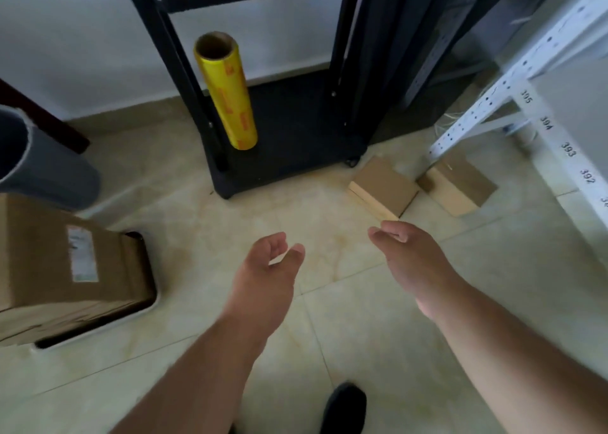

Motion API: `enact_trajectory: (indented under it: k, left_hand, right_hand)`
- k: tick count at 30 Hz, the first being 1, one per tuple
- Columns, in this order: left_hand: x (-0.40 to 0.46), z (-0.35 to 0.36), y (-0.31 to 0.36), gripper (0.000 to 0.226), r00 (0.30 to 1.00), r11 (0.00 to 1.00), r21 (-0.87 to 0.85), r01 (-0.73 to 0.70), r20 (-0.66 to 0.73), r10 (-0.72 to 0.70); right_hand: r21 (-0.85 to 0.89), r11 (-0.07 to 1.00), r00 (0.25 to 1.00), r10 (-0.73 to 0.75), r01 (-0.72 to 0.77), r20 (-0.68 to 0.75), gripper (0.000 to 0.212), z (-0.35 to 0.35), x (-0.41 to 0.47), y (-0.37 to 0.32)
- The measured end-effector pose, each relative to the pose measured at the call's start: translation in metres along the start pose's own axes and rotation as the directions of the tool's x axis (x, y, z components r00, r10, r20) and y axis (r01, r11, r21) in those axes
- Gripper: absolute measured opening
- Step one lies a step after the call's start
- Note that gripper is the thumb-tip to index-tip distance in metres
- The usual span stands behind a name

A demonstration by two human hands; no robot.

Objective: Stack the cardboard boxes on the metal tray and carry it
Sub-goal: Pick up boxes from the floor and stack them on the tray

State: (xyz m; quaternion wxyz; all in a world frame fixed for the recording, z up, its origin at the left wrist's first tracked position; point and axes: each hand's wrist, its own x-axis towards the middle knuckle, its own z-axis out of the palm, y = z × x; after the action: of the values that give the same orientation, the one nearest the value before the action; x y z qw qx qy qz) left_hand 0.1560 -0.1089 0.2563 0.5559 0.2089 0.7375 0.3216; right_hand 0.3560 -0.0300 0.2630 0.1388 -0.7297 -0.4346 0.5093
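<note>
Cardboard: two small boxes lie on the floor at 2 o'clock, near box point(383, 186) and far box point(457, 185); large box point(65, 265) sits on the tray point(148, 308) at 9 o'clock. Left hand point(266, 269) and right hand point(408, 252) loosely curled, empty. Step judged: gathering. Next: reach and grip near box.

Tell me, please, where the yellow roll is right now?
In the head view, the yellow roll leans upright inside the black shelf, upper centre, beyond both hands.
</note>
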Motion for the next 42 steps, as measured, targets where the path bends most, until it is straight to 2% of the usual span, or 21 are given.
enact_trajectory:
  k: [5, 10, 18, 26, 30, 35, 37, 39, 41, 42]
  left_hand:
    - [0.014, 0.029, -0.004, 0.065, 0.998, 0.999, -0.004, 0.032, 0.052, -0.032]
    - [0.026, 0.043, 0.003, 0.050, 0.993, 0.996, 0.035, 0.077, 0.085, -0.080]
    - [0.050, 0.064, 0.019, 0.050, 0.993, 0.992, 0.107, 0.066, 0.092, -0.076]
    - [0.091, 0.120, 0.012, 0.053, 0.987, 0.985, 0.080, 0.153, 0.035, -0.156]
    - [0.120, 0.170, 0.003, 0.072, 0.977, 0.977, 0.032, 0.211, 0.009, -0.211]
    - [0.161, 0.229, -0.002, 0.081, 0.963, 0.963, -0.007, 0.268, -0.018, -0.268]
    - [0.176, 0.250, -0.003, 0.080, 0.958, 0.958, -0.012, 0.287, -0.016, -0.287]
    - [0.192, 0.270, -0.003, 0.077, 0.953, 0.953, -0.016, 0.302, -0.016, -0.303]
    - [0.209, 0.289, -0.008, 0.076, 0.952, 0.952, -0.016, 0.306, -0.024, -0.307]
    - [0.216, 0.296, -0.011, 0.075, 0.951, 0.951, -0.009, 0.309, -0.022, -0.309]
  right_hand:
    - [-0.042, 0.998, 0.999, 0.042, -0.043, -0.025, 0.055, -0.015, 0.015, 0.012]
    - [-0.051, 0.997, 0.997, 0.055, -0.057, -0.045, 0.054, -0.019, 0.024, 0.009]
    - [-0.051, 0.998, 0.997, 0.045, -0.048, -0.059, 0.056, -0.038, 0.059, 0.005]
    - [-0.157, 0.985, 0.997, 0.076, -0.076, -0.010, 0.055, -0.065, 0.147, 0.029]
    - [-0.214, 0.974, 0.996, 0.087, -0.080, 0.025, 0.052, -0.086, 0.203, 0.050]
    - [-0.264, 0.961, 0.991, 0.103, -0.078, 0.084, 0.054, -0.104, 0.267, 0.074]
    - [-0.304, 0.950, 0.990, 0.104, -0.071, 0.091, 0.044, -0.110, 0.290, 0.082]
    - [-0.365, 0.929, 0.990, 0.109, -0.068, 0.092, 0.019, -0.113, 0.315, 0.093]
    - [-0.389, 0.920, 0.990, 0.105, -0.059, 0.098, 0.034, -0.114, 0.336, 0.097]
    - [-0.403, 0.914, 0.990, 0.098, -0.048, 0.103, 0.035, -0.114, 0.346, 0.099]
